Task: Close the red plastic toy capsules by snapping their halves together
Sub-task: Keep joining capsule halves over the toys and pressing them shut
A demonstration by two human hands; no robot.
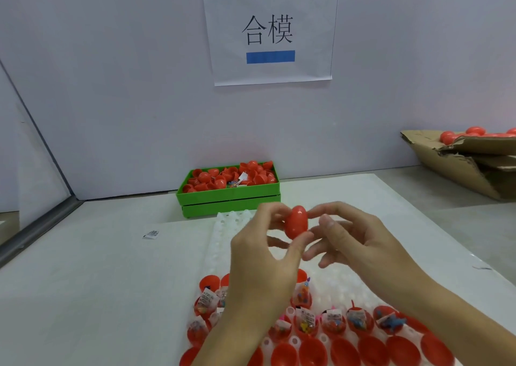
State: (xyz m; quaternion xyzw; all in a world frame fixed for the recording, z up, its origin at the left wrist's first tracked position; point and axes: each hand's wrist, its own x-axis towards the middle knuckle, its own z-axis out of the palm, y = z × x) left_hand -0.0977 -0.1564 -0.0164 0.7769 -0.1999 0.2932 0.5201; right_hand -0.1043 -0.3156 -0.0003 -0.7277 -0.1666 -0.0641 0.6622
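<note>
A pale table (83,282) carries a white tray (343,279), green bin (229,198), cardboard box (469,167) — and a small label (151,234).

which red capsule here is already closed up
The capsule pinched between the left hand and right hand: a whole egg, unlike the open halves in the white tray.
</note>
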